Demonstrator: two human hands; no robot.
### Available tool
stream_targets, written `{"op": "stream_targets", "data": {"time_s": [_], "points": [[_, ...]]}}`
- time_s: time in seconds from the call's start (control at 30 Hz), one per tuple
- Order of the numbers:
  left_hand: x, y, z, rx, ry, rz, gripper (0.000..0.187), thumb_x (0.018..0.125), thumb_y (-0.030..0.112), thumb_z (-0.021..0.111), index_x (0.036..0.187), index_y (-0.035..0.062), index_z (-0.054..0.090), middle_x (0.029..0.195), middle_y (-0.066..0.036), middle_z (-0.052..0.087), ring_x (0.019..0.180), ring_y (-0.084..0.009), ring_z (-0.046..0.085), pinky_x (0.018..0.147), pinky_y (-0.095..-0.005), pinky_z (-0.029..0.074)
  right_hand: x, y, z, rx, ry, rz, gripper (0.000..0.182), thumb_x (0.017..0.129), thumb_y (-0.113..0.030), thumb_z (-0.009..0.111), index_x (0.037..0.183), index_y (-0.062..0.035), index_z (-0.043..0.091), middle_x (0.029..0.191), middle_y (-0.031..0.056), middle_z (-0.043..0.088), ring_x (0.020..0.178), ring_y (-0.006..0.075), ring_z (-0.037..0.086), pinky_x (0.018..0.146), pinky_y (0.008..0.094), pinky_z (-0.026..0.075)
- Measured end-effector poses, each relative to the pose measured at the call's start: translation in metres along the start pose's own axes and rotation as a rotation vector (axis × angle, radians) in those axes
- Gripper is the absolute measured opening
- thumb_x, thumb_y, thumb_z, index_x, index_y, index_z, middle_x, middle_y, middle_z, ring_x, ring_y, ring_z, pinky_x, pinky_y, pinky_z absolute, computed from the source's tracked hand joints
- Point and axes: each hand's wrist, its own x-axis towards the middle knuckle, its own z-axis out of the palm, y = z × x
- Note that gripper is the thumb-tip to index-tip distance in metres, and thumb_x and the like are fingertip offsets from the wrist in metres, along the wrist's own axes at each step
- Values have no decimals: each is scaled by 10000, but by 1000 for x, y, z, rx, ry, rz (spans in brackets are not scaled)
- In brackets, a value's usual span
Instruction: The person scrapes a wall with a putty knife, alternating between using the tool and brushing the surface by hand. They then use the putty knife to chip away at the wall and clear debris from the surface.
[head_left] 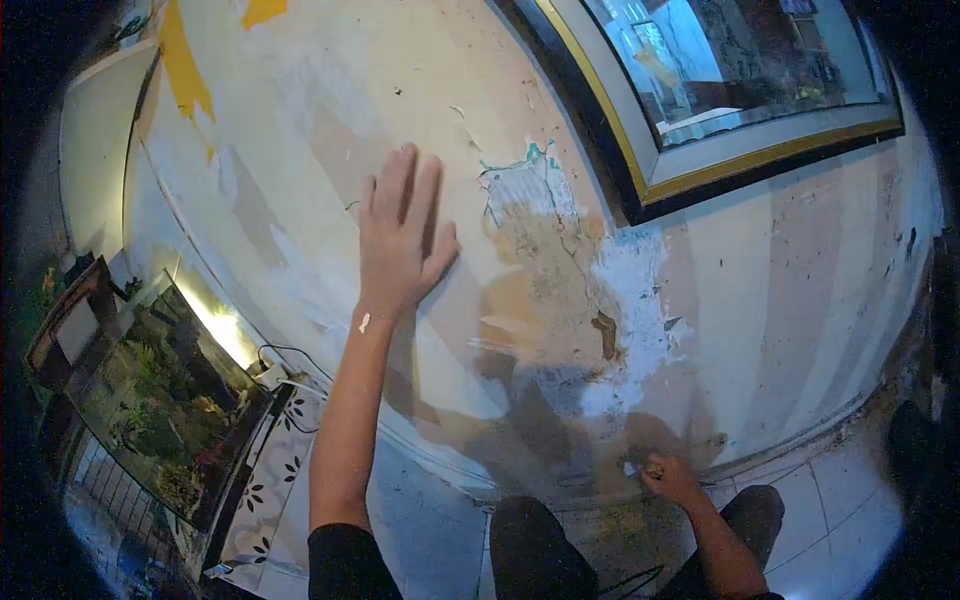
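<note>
My left hand [400, 230] reaches up against the striped, peeling wall [450, 330], fingers stretched out and apart, holding nothing. A pale flake [364, 322] sticks to my left wrist. Right of this hand is a damaged patch [535, 200] with cracked edges and bluish-white plaster showing. Low down near the wall's base, my right hand [670, 480] is closed. A small whitish bit [630, 468] shows at its fingertips; what the hand grips is too small to make out. Above it, a brown hole [604, 335] breaks the plaster.
A large framed picture or mirror [770, 150] with reflective glass hangs at the upper right. On the left stands a lit, planted aquarium [150, 410] beside a patterned tiled ledge [265, 500] with cables. My knees [540, 540] are close to the wall, above a tiled floor [810, 510].
</note>
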Motion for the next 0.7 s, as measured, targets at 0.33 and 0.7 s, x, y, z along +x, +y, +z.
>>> {"op": "stream_targets", "data": {"time_s": [0.33,0.7], "points": [[27,39,35,68,42,124,655,831,344,489,1390,47,317,1459,-170,259,1354,-329,236,1083,-556,117,7,-19,-14,25,19,76,320,795,-310,650,811,5,592,653,222,567,568,337,570,560,422,444],[60,0,28,150,247,-60,581,865,267,442,1378,20,326,1458,-167,263,1341,-351,246,1069,-550,152,12,-6,-12,72,-57,110,320,802,-292,639,801,16,553,712,188,558,638,318,546,615,417,444]]}}
